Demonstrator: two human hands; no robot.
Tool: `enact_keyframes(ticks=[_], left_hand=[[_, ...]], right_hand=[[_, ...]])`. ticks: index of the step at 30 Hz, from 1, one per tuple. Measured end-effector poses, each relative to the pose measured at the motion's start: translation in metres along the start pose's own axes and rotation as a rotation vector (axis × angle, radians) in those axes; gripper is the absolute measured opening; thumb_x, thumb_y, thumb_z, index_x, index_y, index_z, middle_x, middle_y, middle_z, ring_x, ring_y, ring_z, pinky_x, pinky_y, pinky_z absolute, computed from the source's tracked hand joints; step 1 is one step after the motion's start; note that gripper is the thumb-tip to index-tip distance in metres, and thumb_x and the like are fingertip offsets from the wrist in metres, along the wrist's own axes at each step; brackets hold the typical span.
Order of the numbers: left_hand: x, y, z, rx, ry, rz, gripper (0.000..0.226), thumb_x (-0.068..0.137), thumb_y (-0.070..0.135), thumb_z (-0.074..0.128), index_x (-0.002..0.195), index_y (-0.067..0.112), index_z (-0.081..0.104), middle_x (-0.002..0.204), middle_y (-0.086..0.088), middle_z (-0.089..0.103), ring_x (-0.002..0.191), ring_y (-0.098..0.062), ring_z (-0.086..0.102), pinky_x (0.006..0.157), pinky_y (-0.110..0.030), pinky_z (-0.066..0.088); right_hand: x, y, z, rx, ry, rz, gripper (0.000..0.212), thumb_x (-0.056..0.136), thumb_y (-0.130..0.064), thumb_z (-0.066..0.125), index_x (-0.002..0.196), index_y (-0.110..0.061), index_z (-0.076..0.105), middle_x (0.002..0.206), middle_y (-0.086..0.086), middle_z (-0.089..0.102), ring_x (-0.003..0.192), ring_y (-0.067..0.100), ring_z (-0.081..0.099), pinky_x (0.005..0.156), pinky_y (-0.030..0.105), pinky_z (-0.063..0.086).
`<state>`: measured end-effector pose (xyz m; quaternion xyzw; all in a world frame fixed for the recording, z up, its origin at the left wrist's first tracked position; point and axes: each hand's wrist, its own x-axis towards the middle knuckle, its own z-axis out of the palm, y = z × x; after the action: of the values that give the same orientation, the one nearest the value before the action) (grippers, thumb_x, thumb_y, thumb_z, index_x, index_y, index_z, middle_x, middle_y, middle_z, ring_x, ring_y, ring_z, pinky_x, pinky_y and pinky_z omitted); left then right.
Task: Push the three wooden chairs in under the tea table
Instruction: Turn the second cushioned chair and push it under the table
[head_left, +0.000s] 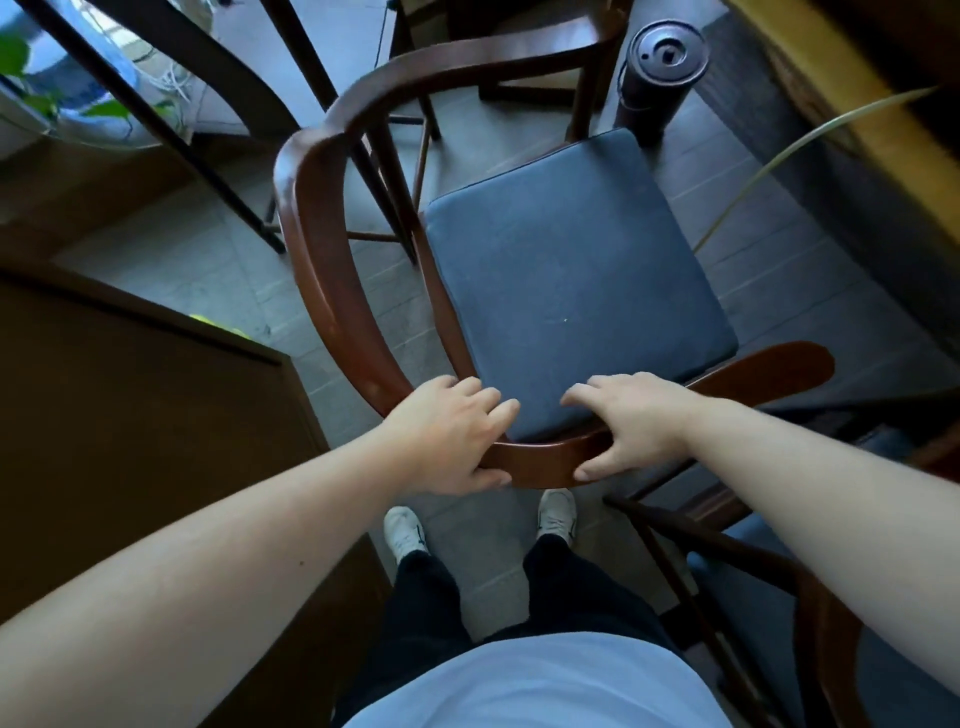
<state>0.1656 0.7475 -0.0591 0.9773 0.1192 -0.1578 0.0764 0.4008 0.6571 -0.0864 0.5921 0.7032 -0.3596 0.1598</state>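
Both hands on chair (332, 291) rail — black cylinder (655, 78) ahead, near table (852, 119).

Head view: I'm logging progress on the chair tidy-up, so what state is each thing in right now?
Wooden chair: upright, seat fully exposed.
Blue cushion: lying flat on the seat.
Left hand: gripping the curved back rail.
Right hand: gripping the same rail.
Second chair: lower right, only partly in view.
Black canister: upright on the floor, lid on.

Both arms reach forward; left hand (449, 434) and right hand (631, 423) curl closed, fingers over, thumbs under.
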Motion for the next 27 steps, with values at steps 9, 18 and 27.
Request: enact_keyframes(ticks=[9,18,27], left_hand=[[-0.061,-0.119,-0.041,0.111,0.134,0.177,0.071,0.084,0.064,0.043,0.13,0.009,0.049,0.119,-0.009,0.06,0.113,-0.03,0.051,0.105,-0.047,0.034],[-0.062,-0.205,-0.085,0.204,0.114,0.327,0.077,0.076,0.06,0.06,0.132,0.01,0.047,0.131,-0.01,0.055,0.123,-0.029,0.045,0.107,-0.046,0.032],[-0.039,-0.254,-0.103,0.287,0.036,0.408,0.079,0.071,0.058,0.069,0.132,0.015,0.047,0.13,-0.007,0.057,0.123,-0.028,0.048,0.105,-0.044,0.036]], right_hand=[[0.029,-0.133,-0.047,0.204,0.346,0.151,0.08,0.074,-0.074,0.056,0.136,-0.027,0.04,0.131,-0.001,0.053,0.118,0.022,0.053,0.097,0.042,0.044],[0.059,-0.196,-0.07,0.333,0.516,0.293,0.076,0.076,-0.073,0.055,0.134,-0.026,0.042,0.126,-0.001,0.053,0.115,0.023,0.053,0.095,0.042,0.043],[0.077,-0.175,-0.095,0.614,0.54,0.318,0.064,0.078,-0.076,0.052,0.128,-0.037,0.045,0.124,-0.008,0.05,0.109,0.015,0.053,0.089,0.039,0.048]])
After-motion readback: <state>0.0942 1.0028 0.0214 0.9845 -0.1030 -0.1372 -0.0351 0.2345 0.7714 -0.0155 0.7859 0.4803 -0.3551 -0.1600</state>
